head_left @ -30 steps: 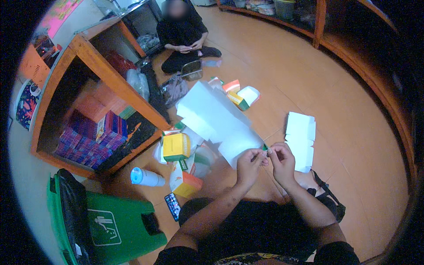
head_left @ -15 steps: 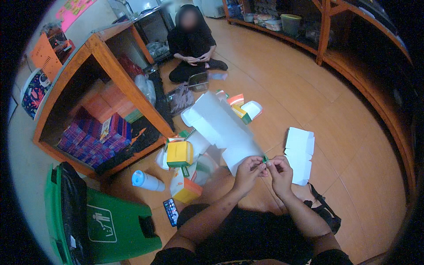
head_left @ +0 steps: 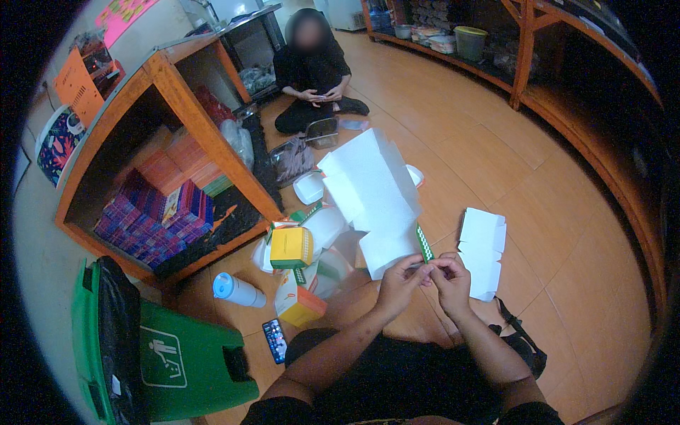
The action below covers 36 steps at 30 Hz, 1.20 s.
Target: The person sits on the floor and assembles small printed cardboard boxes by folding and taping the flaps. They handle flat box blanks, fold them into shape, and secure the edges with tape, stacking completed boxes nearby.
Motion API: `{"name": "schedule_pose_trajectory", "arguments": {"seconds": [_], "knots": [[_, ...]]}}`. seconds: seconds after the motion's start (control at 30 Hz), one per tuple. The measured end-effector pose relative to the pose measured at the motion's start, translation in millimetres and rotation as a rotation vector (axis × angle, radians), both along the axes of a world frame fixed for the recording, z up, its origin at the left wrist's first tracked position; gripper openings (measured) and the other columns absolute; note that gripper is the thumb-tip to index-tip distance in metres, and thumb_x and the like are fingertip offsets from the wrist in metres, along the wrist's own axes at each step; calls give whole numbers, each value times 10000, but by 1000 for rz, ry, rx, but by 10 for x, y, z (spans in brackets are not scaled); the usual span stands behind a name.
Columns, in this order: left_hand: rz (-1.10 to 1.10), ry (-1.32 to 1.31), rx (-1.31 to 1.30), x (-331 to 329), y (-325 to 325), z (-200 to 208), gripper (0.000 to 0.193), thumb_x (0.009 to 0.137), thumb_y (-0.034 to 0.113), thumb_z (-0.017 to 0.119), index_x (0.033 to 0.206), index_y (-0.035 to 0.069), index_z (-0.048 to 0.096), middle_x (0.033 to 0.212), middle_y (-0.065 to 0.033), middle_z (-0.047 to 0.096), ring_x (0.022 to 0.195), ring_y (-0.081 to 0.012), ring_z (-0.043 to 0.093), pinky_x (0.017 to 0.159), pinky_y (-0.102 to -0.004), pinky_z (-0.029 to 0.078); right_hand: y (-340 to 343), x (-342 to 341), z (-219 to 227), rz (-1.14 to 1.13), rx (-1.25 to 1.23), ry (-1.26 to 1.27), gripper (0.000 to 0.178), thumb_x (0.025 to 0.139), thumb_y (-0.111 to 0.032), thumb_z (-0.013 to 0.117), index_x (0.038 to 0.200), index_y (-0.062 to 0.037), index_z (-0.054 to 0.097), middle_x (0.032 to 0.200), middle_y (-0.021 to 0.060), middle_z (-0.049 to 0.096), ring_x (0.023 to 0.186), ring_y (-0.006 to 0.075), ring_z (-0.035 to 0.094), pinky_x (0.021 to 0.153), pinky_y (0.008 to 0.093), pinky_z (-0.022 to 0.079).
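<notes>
An unfolded cardboard food box (head_left: 372,188), white on its inner face, is held up in front of me by its near end. My left hand (head_left: 402,285) pinches the near edge between thumb and fingers. Close beside it, my right hand (head_left: 450,278) grips the same edge, near a green-and-white patterned side flap (head_left: 424,243). The two hands' fingertips almost touch. Right of my hands, a second flat white box blank (head_left: 482,248) lies on the tiled floor.
Folded boxes, including a yellow one (head_left: 291,245), pile up at the left. Nearby are a light-blue tumbler (head_left: 239,290), a phone (head_left: 274,341) and a green bin (head_left: 180,361). A person (head_left: 312,78) sits on the floor ahead. Wooden shelves (head_left: 166,92) stand at the left.
The held box has swung right and tilted, so its green patterned flap now shows beside my right hand. A white box left of it is more exposed. My hands stay nearly in place.
</notes>
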State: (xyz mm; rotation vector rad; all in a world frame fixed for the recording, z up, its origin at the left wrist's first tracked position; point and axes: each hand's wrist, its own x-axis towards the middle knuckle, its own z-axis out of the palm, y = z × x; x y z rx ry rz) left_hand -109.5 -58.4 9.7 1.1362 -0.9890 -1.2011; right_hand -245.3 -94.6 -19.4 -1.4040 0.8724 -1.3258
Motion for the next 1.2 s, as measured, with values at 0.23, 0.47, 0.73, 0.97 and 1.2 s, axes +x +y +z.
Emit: {"name": "schedule_pose_trajectory", "arguments": {"seconds": [0.23, 0.47, 0.73, 0.97, 1.2], "knots": [[58, -176, -13, 142, -21, -187, 226, 896, 146, 663, 1056, -11, 631, 846, -44, 666, 728, -78, 616, 618, -225, 474, 5, -26, 129, 131, -99, 123, 80, 854, -40, 659, 916, 10, 667, 985, 74, 576, 886, 157, 559, 780, 264, 460], [-28, -870, -233, 111, 42, -4, 167, 842, 137, 646, 964, 24, 636, 837, -124, 648, 746, -283, 620, 672, -397, 492, -168, -111, 237, 4, 80, -42, 343, 939, -151, 588, 1233, -64, 434, 839, 59, 595, 801, 153, 591, 735, 280, 508], [-113, -1047, -347, 31, 76, -48, 160, 799, 98, 629, 949, 43, 632, 857, -139, 595, 841, -346, 593, 742, -455, 484, -336, -352, 314, -191, 359, -86, 318, 955, -253, 553, 1141, 2, 512, 858, 86, 604, 638, 150, 602, 431, 250, 488], [-83, -1067, -386, 135, 40, -57, 169, 774, 82, 638, 938, 43, 626, 846, -140, 580, 833, -355, 586, 748, -457, 483, -372, -375, 359, -140, 342, -129, 172, 958, -186, 519, 1026, -29, 541, 814, 60, 539, 712, 143, 583, 533, 291, 571], [-52, -1073, -356, 50, 23, 195, 235, 806, 114, 641, 1026, 43, 601, 945, -158, 588, 909, -360, 575, 795, -454, 476, -407, -464, 271, -70, 448, -254, 144, 944, -163, 525, 890, -29, 515, 809, 85, 565, 695, 180, 621, 595, 318, 590]]}}
